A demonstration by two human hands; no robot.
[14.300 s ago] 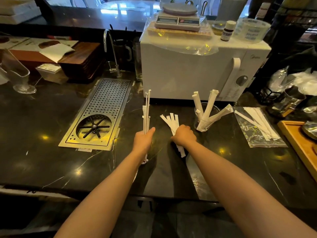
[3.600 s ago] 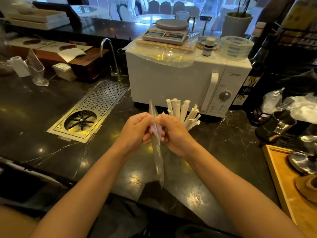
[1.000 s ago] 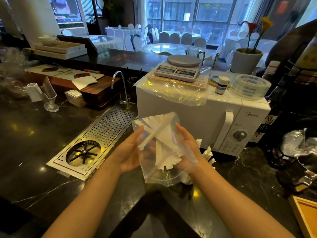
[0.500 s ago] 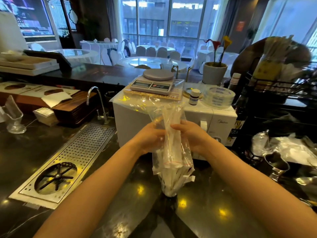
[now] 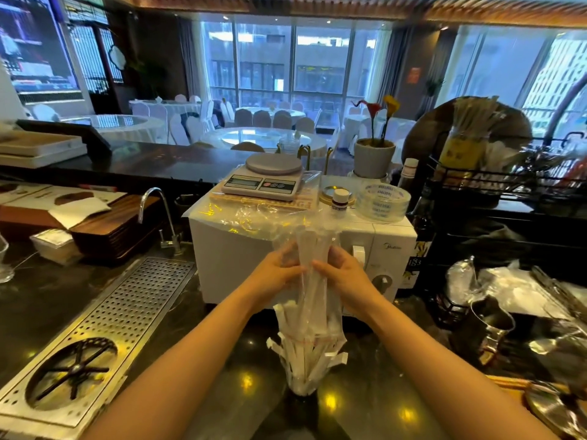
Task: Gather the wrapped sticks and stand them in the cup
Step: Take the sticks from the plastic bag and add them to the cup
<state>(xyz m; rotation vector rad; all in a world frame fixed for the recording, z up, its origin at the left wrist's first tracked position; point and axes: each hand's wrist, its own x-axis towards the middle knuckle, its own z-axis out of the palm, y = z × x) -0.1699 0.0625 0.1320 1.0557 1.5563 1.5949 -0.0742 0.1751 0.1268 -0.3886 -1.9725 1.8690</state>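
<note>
A clear zip bag point(image 5: 317, 309) hangs upright with its mouth down over a small glass cup point(image 5: 300, 388) on the dark counter. Long white wrapped sticks point(image 5: 313, 249) show inside the bag. More wrapped sticks point(image 5: 295, 354) stand in the cup and fan out at the bag's mouth, hiding most of the cup. My left hand point(image 5: 273, 274) pinches the bag's upper part from the left. My right hand point(image 5: 344, 277) grips it from the right at the same height.
A white microwave point(image 5: 235, 262) stands right behind the bag, with a scale point(image 5: 263, 181) on top. A steel drain tray point(image 5: 104, 328) and faucet point(image 5: 158, 214) lie to the left. A metal jug point(image 5: 486, 325) and a wooden tray point(image 5: 508, 383) sit at the right.
A second ago the bag was held spread out in the air between both hands. Now it stands narrow and upright, mouth down over the cup, and the view has tilted up.
</note>
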